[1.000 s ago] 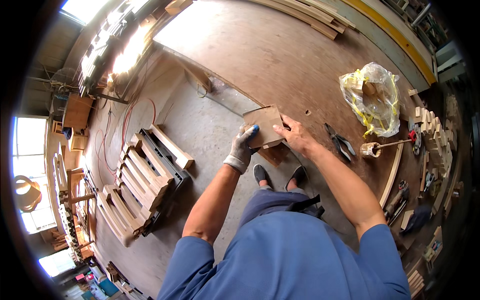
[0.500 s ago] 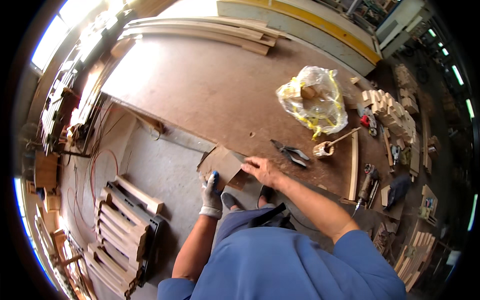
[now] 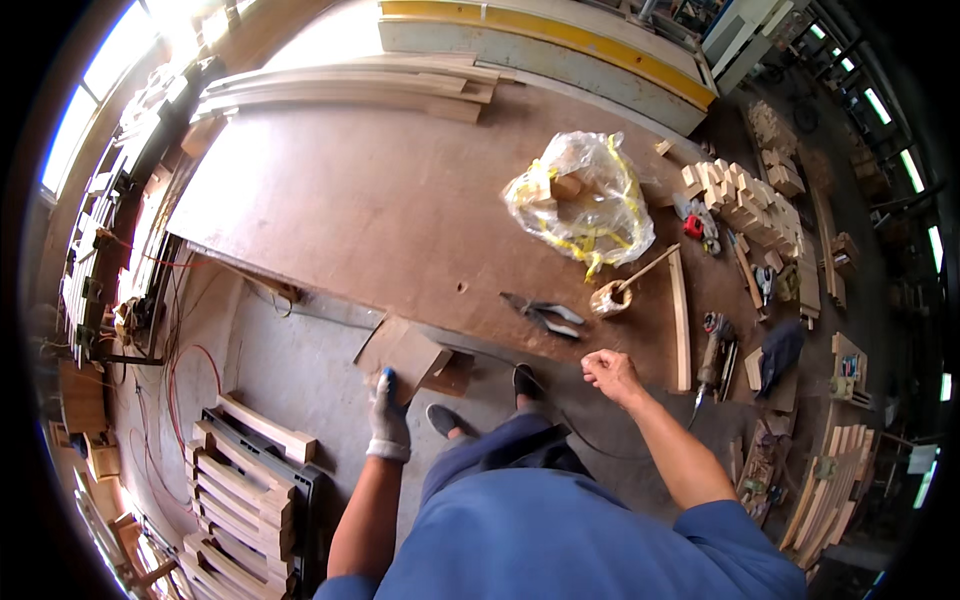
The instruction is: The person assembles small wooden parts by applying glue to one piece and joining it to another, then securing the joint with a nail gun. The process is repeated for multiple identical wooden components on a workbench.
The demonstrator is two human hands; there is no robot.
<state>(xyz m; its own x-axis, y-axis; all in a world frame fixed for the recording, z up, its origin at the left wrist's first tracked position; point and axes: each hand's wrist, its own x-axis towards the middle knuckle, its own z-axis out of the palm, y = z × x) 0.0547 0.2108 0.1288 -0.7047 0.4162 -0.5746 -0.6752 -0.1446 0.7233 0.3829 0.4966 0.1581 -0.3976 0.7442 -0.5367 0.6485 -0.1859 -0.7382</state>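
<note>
Left grip [image 3: 388, 425]: grasping brown flat piece [image 3: 400, 348], extending ahead | right grip [image 3: 614, 378]: curled, cannot tell if holding | pliers [image 3: 543, 314]: lying ahead-left of right grip, the nearer, long axis slanting toward it

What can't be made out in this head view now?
Head view:
Left hand: most fingers hidden behind the brown flat piece.
Right hand: too small to tell whether it pinches anything.
Plastic bag: crumpled film obscures what is inside.
Stacked wooden pieces: cut off by the bottom edge.
</note>
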